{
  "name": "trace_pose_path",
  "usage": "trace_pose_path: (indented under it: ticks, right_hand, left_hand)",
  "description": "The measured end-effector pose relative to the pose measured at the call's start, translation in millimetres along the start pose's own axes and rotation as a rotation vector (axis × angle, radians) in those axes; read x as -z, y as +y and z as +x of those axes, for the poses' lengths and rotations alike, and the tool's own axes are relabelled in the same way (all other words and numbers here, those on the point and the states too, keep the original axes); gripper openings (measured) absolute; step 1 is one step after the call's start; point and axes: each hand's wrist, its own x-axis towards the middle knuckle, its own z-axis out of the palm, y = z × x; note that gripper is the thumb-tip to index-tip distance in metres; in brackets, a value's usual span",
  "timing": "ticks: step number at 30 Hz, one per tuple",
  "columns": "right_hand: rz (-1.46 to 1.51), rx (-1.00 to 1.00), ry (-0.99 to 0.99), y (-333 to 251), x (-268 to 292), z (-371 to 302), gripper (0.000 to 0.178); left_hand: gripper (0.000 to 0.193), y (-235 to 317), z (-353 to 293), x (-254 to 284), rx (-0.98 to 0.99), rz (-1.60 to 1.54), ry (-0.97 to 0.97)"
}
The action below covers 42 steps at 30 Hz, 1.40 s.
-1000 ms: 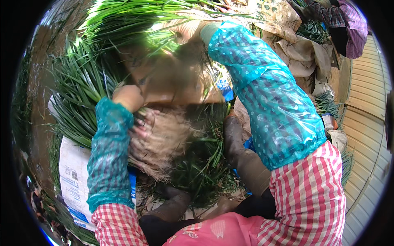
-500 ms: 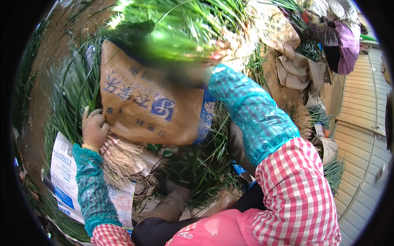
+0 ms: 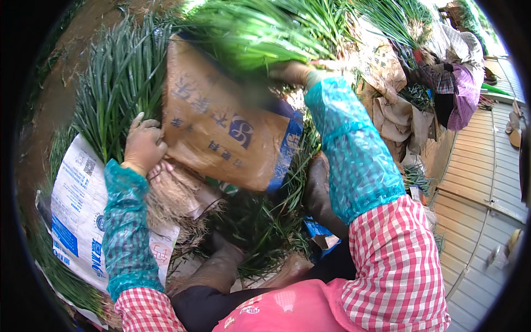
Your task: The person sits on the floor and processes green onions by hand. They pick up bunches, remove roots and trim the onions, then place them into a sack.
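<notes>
On the left, my gloved left hand (image 3: 145,145) is closed around the base of an upright bunch of green onions (image 3: 119,88), its index finger stretched along the leaves. Pale stringy roots (image 3: 174,193) show just below that hand. My right arm, in a teal plastic sleeve, reaches far forward. My right hand (image 3: 290,72) is at the near side of a big heap of green onions (image 3: 310,27). Its fingers are partly covered by leaves and smeared, and the leaves beside it are blurred too. Between my hands lies a brown printed sack (image 3: 221,127) with blue edges.
A white printed sack (image 3: 80,193) is under my left forearm, with more green onions (image 3: 61,265) beyond it. Loose leaves (image 3: 260,232) litter the ground between my boots (image 3: 215,265). Another person (image 3: 459,83) works at the upper right, beside ribbed metal panels (image 3: 481,193).
My right hand has moved forward and slightly right, off the sack's far part to the heap. My left hand stays at its bunch. The whole view has shifted somewhat.
</notes>
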Motion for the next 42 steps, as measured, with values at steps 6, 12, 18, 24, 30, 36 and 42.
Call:
trace_pose_path:
  ticks: [6,12,18,24,30,36,42]
  right_hand:
    - [0.079,-0.208,0.127,52.7,56.2,2.6,0.048]
    - [0.132,-0.165,0.170,76.3,68.0,-4.5,0.046]
    - [0.183,-0.045,0.164,79.9,70.8,18.4,0.045]
    - [0.253,-0.002,0.171,80.9,68.3,41.5,0.043]
    - [0.374,-0.020,0.134,70.4,44.8,54.8,0.041]
    - [0.397,0.109,0.094,8.7,-3.9,-11.2,0.034]
    - [0.153,-0.138,0.244,-19.9,-65.0,-38.2,0.046]
  left_hand:
    - [0.036,-11.6,-35.9,19.3,-0.089,-0.025,0.048]
    - [0.047,-34.0,-71.8,44.6,-0.064,-0.002,-0.046]
    - [0.057,-64.9,-115.7,58.8,0.146,-0.030,-0.132]
    - [0.055,-59.2,-124.4,63.8,0.292,-0.158,-0.110]
    - [0.046,-26.1,-89.1,48.9,0.294,-0.145,-0.145]
    - [0.042,-79.1,-125.6,26.6,0.367,-0.338,-0.055]
    - [0.058,-80.4,-131.6,61.5,0.610,-0.590,-0.026]
